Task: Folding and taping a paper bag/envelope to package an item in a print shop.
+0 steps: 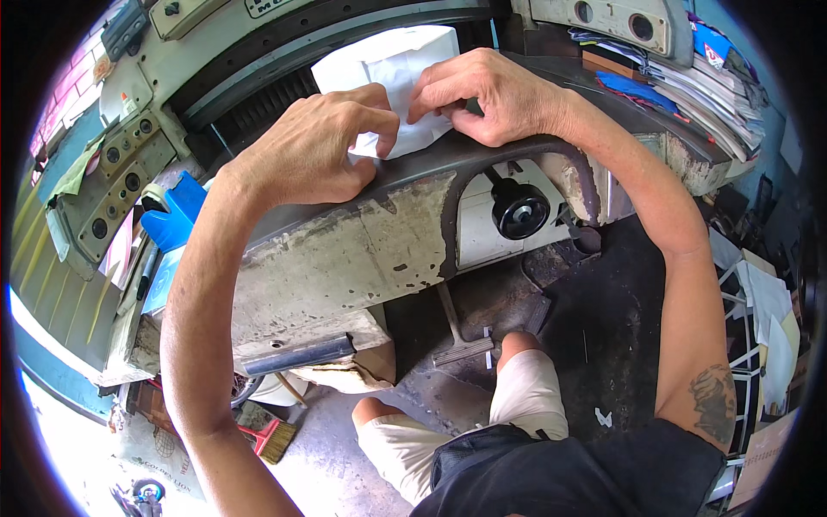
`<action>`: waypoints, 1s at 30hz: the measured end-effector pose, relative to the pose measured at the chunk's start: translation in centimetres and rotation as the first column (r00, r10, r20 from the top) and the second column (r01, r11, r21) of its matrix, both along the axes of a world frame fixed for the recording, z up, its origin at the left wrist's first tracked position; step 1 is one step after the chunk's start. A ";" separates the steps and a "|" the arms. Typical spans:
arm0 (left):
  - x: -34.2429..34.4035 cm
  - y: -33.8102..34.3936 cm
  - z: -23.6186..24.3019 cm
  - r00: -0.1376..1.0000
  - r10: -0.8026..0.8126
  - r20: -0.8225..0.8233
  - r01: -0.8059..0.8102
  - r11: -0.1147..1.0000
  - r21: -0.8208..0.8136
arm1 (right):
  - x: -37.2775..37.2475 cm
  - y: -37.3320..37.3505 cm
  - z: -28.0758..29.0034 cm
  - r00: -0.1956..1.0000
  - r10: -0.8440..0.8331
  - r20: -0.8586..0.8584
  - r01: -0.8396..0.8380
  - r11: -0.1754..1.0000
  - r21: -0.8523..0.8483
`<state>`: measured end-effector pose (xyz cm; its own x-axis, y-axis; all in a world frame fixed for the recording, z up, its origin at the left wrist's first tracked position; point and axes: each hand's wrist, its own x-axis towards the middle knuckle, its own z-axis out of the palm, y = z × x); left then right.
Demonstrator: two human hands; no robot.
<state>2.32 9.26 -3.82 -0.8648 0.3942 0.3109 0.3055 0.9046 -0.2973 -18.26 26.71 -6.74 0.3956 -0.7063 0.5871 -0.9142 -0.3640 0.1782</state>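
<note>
A folded sheet of white paper (413,52), creased down its middle and bag-like in outline, rests on the dark machine table (413,177) in front of me. My left hand (314,138) is at its lower left edge, with curled fingers and thumb close together on the paper. From the right, my right hand (482,95) bends its fingers onto the paper's face. Thumb and index come together there in a ring shape. The fingertips of both hands are partly hidden, so how firmly they grip does not show.
Under the table's front edge hangs a black round knob (520,209). Stacked papers (702,99) lie at the right, and panels with dials (112,185) stand at the left. A pedal (463,349) is by my feet, and a red-handled brush (274,439) lies lower left.
</note>
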 end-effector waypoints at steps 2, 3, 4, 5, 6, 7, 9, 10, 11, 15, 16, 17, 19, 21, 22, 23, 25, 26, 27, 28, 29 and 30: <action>0.0 0.0 0.2 0.999 0.020 0.030 -0.020 1.000 -0.005 | 0.0 0.2 0.3 1.000 0.024 -0.009 -0.024 1.000 0.015; 0.0 -0.1 0.3 1.000 0.007 0.002 -0.006 1.000 -0.025 | 0.0 0.3 0.4 0.999 0.046 -0.018 -0.046 0.998 0.030; -0.1 -0.2 0.3 1.000 -0.005 -0.025 0.004 0.999 -0.044 | 0.2 0.3 0.4 0.999 0.050 -0.017 -0.049 0.998 0.031; -0.1 -0.3 0.4 1.000 -0.002 -0.024 0.001 0.999 -0.043 | 0.4 0.3 0.3 0.999 0.036 0.009 -0.037 0.998 0.053; -0.2 -0.4 0.4 1.000 -0.020 -0.023 0.018 0.997 -0.073 | 0.5 0.3 0.2 0.999 0.022 0.034 -0.025 0.997 0.075; -0.2 -0.4 0.4 0.999 -0.042 -0.022 0.040 0.994 -0.102 | 0.6 0.4 0.2 0.999 0.021 0.035 -0.024 0.997 0.077; -0.3 -0.5 0.4 0.999 -0.027 -0.029 0.025 0.998 -0.059 | 0.7 0.4 0.2 0.997 0.056 0.056 -0.058 0.998 0.034; -0.2 -0.6 0.5 0.999 -0.008 -0.037 0.008 1.000 -0.019 | 0.8 0.4 0.2 0.997 0.058 0.057 -0.060 0.998 0.034; -0.2 -1.1 0.5 0.999 -0.006 -0.036 0.005 1.000 -0.019 | 0.9 0.3 0.1 0.997 0.053 0.054 -0.053 0.998 0.012; -0.3 -2.4 0.2 0.992 -0.058 -0.112 0.067 0.994 0.086 | 0.5 -0.3 -0.1 0.998 0.059 -0.015 -0.060 0.993 -0.099; -0.2 -2.2 0.2 0.992 -0.051 -0.112 0.063 0.992 0.109 | 0.4 -0.3 -0.2 0.998 0.058 -0.014 -0.059 0.993 -0.098; -0.1 -1.9 -0.1 0.992 -0.051 -0.112 0.063 0.992 0.110 | 0.4 -0.4 -0.2 0.999 0.035 -0.020 -0.036 0.995 -0.097; 0.3 -1.1 -0.9 0.977 -0.039 -0.209 0.089 0.967 0.237 | 0.2 -0.5 -0.3 1.000 0.011 -0.026 -0.013 0.995 -0.096; 0.5 -1.1 -1.8 0.974 0.052 -0.222 0.013 0.959 0.284 | 0.0 -0.5 -0.4 0.999 0.041 -0.021 -0.043 0.990 -0.136; 0.8 -1.2 -2.0 0.962 0.149 -0.229 -0.068 0.942 0.329 | 0.1 -0.7 -0.4 0.999 0.045 -0.023 -0.048 0.989 -0.138; 0.8 -1.3 -2.0 0.961 0.153 -0.231 -0.071 0.942 0.328 | 0.2 -0.7 -0.4 0.998 0.056 -0.031 -0.060 0.987 -0.147; 0.6 -1.2 -2.2 0.956 0.202 -0.211 -0.130 0.942 0.309 | 0.3 -0.7 -0.4 0.997 0.068 -0.041 -0.074 0.985 -0.154; 0.4 -1.1 -2.3 0.953 0.225 -0.202 -0.159 0.941 0.300 | 0.3 -0.6 -0.4 0.996 0.066 -0.053 -0.074 0.984 -0.165; 0.1 -1.1 -2.5 0.953 0.227 -0.203 -0.160 0.940 0.301 | 0.3 -0.5 -0.4 0.996 0.063 -0.064 -0.074 0.982 -0.176; -0.2 -1.0 -2.7 0.940 0.232 -0.251 -0.172 0.956 0.239 | 0.3 -0.4 -0.4 0.996 0.063 -0.065 -0.074 0.982 -0.175; -0.3 -0.9 -2.8 0.926 0.233 -0.298 -0.186 0.966 0.177 | 0.3 -0.3 -0.3 0.998 0.032 -0.044 -0.039 0.986 -0.160; -0.5 -0.9 -3.0 0.925 0.233 -0.299 -0.186 0.967 0.177 | 0.3 -0.2 -0.3 1.000 0.000 -0.024 -0.003 0.989 -0.145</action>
<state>1.86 8.40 -6.79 -0.7709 0.1463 0.6199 0.0164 0.9775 -0.2103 -17.94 26.51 -7.08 0.4116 -0.6139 0.6736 -0.9086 -0.3342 0.2506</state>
